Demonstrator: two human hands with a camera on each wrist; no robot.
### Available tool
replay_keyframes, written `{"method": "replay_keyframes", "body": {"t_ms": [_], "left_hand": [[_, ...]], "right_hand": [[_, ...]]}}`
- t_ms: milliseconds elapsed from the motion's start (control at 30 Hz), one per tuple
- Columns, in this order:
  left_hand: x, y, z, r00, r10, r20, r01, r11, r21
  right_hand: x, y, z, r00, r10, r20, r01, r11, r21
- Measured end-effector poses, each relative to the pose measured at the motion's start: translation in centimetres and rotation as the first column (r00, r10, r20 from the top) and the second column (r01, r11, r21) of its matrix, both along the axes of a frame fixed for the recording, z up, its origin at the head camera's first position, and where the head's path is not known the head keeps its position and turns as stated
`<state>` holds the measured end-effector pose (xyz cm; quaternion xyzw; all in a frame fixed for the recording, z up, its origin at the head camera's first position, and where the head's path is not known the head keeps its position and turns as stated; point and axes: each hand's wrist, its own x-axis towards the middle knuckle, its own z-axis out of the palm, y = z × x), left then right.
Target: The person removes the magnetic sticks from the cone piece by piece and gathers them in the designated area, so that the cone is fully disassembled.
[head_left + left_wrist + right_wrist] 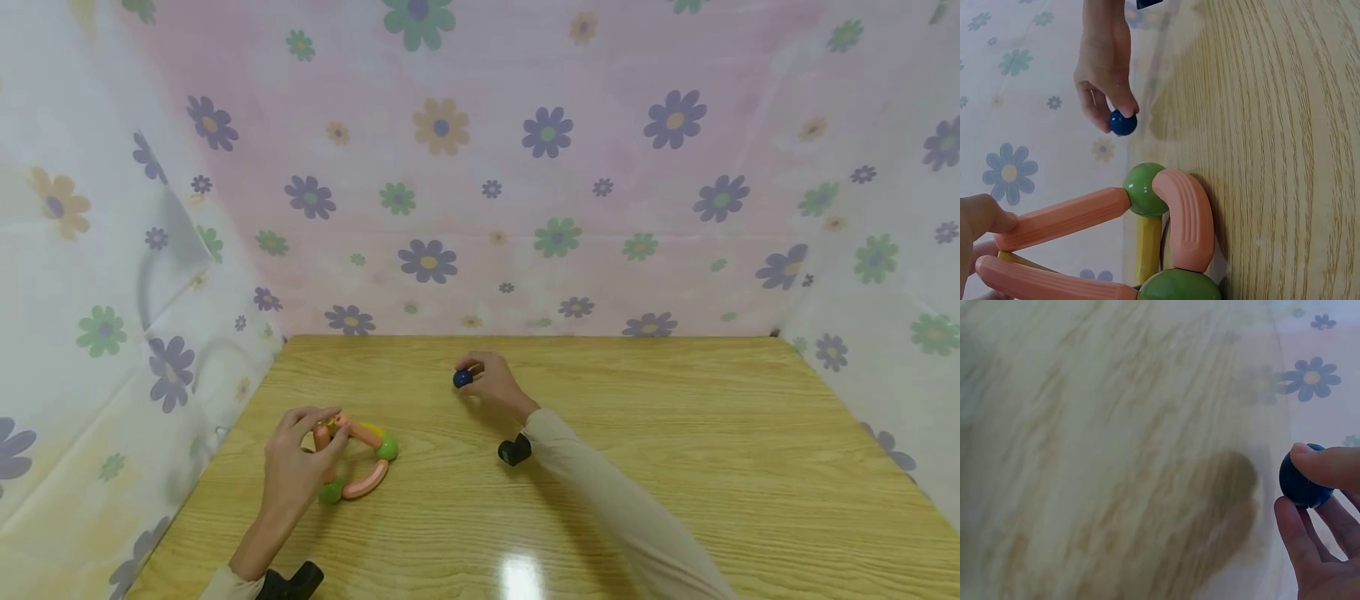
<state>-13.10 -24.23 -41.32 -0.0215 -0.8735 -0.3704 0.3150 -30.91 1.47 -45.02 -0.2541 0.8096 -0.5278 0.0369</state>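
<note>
My right hand (497, 390) pinches a dark blue ball (462, 379) between thumb and fingers, close over the far middle of the table. In the right wrist view the thumb lies across the ball's side. At the left, my left hand (288, 462) holds a frame of toy building sticks and balls by its upper end. Two straight orange sticks (1066, 219) run from that hand to green balls (1145, 189). A curved orange stick (1190, 219) joins these balls. A yellow stick (1147, 250) shows behind it. The fingers partly hide the sticks' near ends.
The wood-grain table (675, 467) extends to the right of both hands. Flowered cloth (510, 167) hangs along its back and both sides. Black wrist devices, one a black camera (514, 451), sit at each sleeve cuff.
</note>
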Motion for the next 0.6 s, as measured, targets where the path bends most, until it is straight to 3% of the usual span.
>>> {"method": "replay_keyframes", "body": {"t_ms": [133, 600], "left_hand": [[0.0, 0.01, 0.0, 1.0, 0.003, 0.011, -0.003, 1.0, 0.004], [-0.07, -0.24, -0.06, 1.0, -0.003, 0.024, 0.003, 1.0, 0.0]], "right_hand": [[-0.16, 0.14, -0.36, 1.0, 0.005, 0.029, -0.005, 1.0, 0.002], [-0.46, 0.41, -0.51, 0.999, 0.037, 0.011, -0.037, 0.999, 0.032]]}}
